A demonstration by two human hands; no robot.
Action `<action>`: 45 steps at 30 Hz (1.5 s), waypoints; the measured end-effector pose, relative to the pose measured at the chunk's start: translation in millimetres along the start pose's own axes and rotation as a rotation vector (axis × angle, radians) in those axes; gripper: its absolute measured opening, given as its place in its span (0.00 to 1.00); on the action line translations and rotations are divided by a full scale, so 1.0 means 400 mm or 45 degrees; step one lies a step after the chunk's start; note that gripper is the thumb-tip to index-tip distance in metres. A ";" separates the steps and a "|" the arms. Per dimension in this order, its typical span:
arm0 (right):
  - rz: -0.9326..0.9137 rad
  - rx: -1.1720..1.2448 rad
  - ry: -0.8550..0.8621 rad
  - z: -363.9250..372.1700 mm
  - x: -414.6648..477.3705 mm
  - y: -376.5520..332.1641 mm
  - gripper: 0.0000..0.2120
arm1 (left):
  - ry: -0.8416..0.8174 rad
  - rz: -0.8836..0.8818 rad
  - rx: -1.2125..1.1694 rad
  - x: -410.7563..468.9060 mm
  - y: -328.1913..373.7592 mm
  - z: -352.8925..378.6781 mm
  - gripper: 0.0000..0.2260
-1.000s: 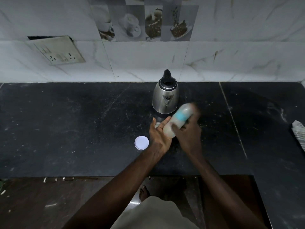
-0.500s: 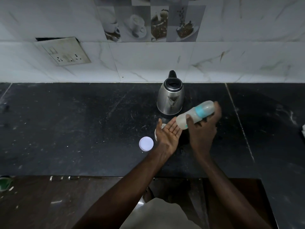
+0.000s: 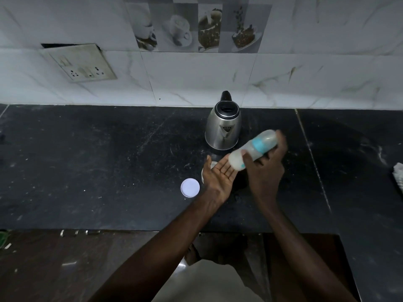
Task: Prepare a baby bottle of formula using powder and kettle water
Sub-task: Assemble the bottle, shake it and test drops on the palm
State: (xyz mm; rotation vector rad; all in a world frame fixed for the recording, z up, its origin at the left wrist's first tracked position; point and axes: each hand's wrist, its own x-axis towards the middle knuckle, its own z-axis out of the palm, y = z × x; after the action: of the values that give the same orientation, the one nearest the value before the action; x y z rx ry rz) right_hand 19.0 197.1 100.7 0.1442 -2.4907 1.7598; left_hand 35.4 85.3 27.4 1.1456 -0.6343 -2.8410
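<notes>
Bottom centre of frame: pale garment [image 3: 209, 284] of the person, with both forearms reaching up toward mid-frame.

White round lid [image 3: 190, 187] lay flat on the black countertop [image 3: 87, 160], just left of the left wrist and not touching it.

Left hand [image 3: 220, 174] was palm up, fingers straight and close together, thumb set apart to the left; it held nothing. A pale round container [image 3: 205, 171] showed only as a sliver behind its left edge; contents not visible.

Right hand [image 3: 265, 168], just right of centre, gripped the baby bottle [image 3: 254, 149], thumb and fingers curled round its body. Bottle was tilted, upper end toward the upper right, lower whitish end over the left fingertips; contact could not be confirmed. A blue band ringed it. The outline was blurred.

Steel kettle [image 3: 223, 129] stood upright just above the hands, black lid closed.

Right edge: a crumpled cloth [image 3: 398, 175].

Upper left, on the tiled wall: a socket plate [image 3: 81, 64], hanging askew.
</notes>
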 end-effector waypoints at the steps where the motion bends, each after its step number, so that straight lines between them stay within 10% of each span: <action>1: 0.003 0.010 0.015 0.002 0.000 -0.002 0.47 | 0.003 0.002 -0.018 -0.001 -0.003 -0.002 0.32; 4: 0.012 -0.198 -0.302 0.002 -0.020 0.000 0.49 | -0.055 -0.045 -0.012 -0.018 -0.010 0.006 0.33; 9: 0.025 0.057 0.097 -0.002 -0.004 -0.009 0.46 | -0.026 -0.011 -0.025 -0.015 -0.008 -0.011 0.32; 13: 0.015 -0.229 -0.276 -0.007 -0.027 0.005 0.47 | -0.053 -0.041 -0.030 -0.026 -0.020 0.003 0.34; 17: 0.021 0.017 0.041 -0.011 -0.013 0.006 0.46 | -0.011 -0.006 -0.007 -0.021 -0.017 -0.002 0.32; 21: 0.020 -0.220 -0.274 -0.019 -0.032 0.013 0.47 | -0.041 -0.047 0.005 -0.031 -0.032 0.000 0.34; 25: 0.046 0.043 0.096 -0.024 -0.015 0.006 0.45 | 0.008 -0.010 0.030 -0.032 -0.028 -0.015 0.32; 29: 0.037 -0.200 -0.266 -0.020 -0.041 0.028 0.45 | -0.051 -0.048 0.002 -0.049 -0.032 0.005 0.34; 45: 0.181 0.129 -0.185 -0.054 0.015 0.013 0.42 | -0.074 -0.015 -0.021 -0.053 -0.027 0.022 0.32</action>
State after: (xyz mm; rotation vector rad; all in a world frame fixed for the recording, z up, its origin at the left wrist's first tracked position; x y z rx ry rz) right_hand 12.7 219.2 103.8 0.1078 -2.5691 2.0009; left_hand 46.4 101.8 43.0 1.0722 -0.6077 -2.8936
